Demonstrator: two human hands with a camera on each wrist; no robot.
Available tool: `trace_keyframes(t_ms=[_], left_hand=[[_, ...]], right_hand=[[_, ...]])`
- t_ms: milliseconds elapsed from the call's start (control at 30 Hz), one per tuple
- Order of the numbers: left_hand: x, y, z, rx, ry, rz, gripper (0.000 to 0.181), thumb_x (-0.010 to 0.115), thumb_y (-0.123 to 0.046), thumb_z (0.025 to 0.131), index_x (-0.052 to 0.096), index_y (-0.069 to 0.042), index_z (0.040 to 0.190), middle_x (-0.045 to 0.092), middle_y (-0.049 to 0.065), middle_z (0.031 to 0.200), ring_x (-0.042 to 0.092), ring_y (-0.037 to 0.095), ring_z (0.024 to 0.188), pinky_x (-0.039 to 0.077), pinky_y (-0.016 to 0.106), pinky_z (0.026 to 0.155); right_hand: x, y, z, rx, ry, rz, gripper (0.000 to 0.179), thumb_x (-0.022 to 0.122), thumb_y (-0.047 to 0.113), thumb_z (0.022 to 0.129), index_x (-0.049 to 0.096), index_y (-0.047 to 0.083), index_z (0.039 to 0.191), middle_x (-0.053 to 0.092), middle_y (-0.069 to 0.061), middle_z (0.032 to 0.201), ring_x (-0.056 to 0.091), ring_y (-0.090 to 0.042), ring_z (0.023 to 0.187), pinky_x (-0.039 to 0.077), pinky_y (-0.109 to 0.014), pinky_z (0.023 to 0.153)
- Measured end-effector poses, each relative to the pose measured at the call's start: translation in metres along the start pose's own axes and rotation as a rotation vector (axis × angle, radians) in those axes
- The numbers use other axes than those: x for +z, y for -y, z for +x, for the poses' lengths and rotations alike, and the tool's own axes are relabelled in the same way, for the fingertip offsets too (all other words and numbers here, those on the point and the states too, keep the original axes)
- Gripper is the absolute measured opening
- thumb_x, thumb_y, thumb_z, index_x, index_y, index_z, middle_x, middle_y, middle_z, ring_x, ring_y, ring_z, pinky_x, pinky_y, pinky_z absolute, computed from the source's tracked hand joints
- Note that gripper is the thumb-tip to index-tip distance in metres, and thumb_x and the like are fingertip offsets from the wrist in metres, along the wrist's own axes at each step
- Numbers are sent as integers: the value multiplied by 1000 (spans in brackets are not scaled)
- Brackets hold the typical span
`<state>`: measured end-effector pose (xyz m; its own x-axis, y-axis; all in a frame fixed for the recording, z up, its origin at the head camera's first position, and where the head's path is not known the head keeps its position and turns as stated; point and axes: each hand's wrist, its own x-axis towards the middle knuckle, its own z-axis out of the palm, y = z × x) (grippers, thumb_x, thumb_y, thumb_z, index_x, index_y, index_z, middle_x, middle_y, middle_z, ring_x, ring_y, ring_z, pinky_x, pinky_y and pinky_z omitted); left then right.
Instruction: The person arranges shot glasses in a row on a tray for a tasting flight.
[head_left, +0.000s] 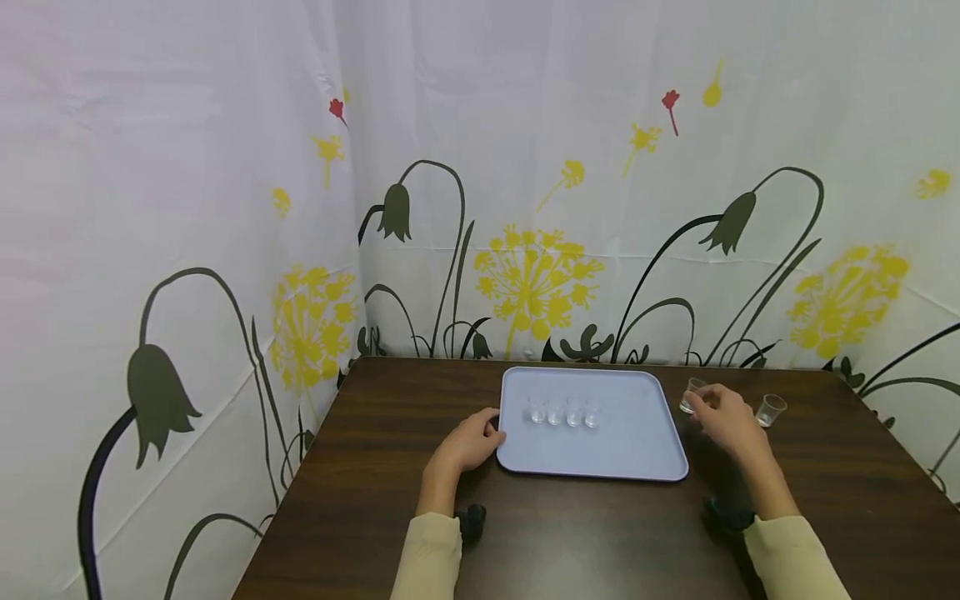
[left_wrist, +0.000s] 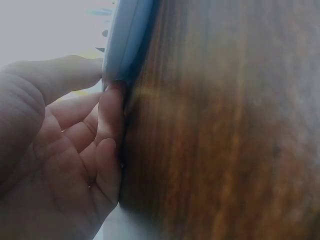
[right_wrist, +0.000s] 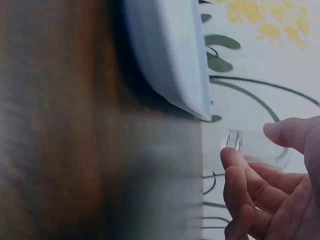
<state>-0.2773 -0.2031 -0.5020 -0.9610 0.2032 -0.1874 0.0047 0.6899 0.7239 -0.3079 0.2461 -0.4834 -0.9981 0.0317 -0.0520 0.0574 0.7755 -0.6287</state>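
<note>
A pale blue tray [head_left: 630, 442] lies on the dark wooden table, with several small clear shot glasses [head_left: 573, 414] standing in a row on it. My left hand [head_left: 467, 442] holds the tray's left edge. In the left wrist view, the thumb of that hand [left_wrist: 55, 125] touches the tray's rim [left_wrist: 122, 45] and a fingertip sits at its underside. Right of the tray, my right hand [head_left: 726, 419] pinches another shot glass [head_left: 688, 398] between thumb and fingers. The right wrist view shows this glass [right_wrist: 257, 149] along the fingers of the hand [right_wrist: 280, 185].
One more shot glass [head_left: 770, 410] stands on the table [head_left: 600, 542] just right of my right hand. Behind the table and along its left side hangs a white curtain [head_left: 480, 83] with printed flowers.
</note>
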Motion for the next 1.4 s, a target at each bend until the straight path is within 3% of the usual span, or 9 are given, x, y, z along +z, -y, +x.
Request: trace_keyframes(t_ms=[200,433,567,733,800,1100,1267,1367,1400], left_hand=[[1,3,2,-4,-13,9,54,65,-23,106,53,-1,154,66,4,96,57,16,82,46,34,76],[0,4,2,-12,-10,-11,55,65,-25,106,53,-1,154,66,5,97,57,17,81,45,33,74],[0,10,4,26,-7,-19,57,64,-29,106,53,0,154,65,4,95,56,16,79,44,32,73],[-1,9,5,42,3,-16,58,67,-28,105,53,1,152,65,4,93,57,16,79,46,33,74],[-3,1,2,11,10,-19,57,69,-24,103,53,1,153,65,5,93,58,17,81,46,34,76],[-2,-1,1,-3,28,-23,59,71,-22,103,52,0,154,64,6,95,57,18,83,45,34,77],[-1,7,5,44,36,-24,60,70,-27,104,51,2,153,63,4,94,56,16,81,45,33,75],[0,7,6,37,33,-25,60,69,-27,104,51,1,154,63,4,95,56,17,81,44,33,76],[-1,0,2,8,35,-30,59,69,-22,103,52,2,154,64,5,95,56,18,82,44,33,76]], right_hand=[[8,10,-1,10,1,-56,68,54,58,108,58,-1,140,79,-20,111,75,-21,84,48,-35,63],[14,27,1,-35,-12,-58,58,62,51,106,62,1,136,77,-21,113,73,-21,83,49,-35,62],[21,36,1,-68,-12,-64,56,66,49,104,64,2,134,75,-20,115,69,-25,87,47,-35,64],[33,45,0,-98,-6,-65,51,69,45,103,66,4,132,74,-20,116,67,-27,92,47,-35,67],[38,48,1,-109,-2,-63,48,71,43,102,68,5,130,75,-19,116,68,-27,92,47,-35,67],[54,56,2,-144,14,-66,42,74,41,100,72,7,125,78,-15,109,69,-24,87,48,-37,67],[58,55,1,-138,23,-80,42,72,42,100,72,8,125,78,-15,110,70,-25,88,48,-38,68],[61,56,1,-134,35,-76,42,72,43,100,72,9,125,78,-14,110,70,-25,88,48,-38,68],[62,56,1,-134,41,-76,42,72,43,100,72,9,125,78,-14,110,70,-24,88,48,-38,67]])
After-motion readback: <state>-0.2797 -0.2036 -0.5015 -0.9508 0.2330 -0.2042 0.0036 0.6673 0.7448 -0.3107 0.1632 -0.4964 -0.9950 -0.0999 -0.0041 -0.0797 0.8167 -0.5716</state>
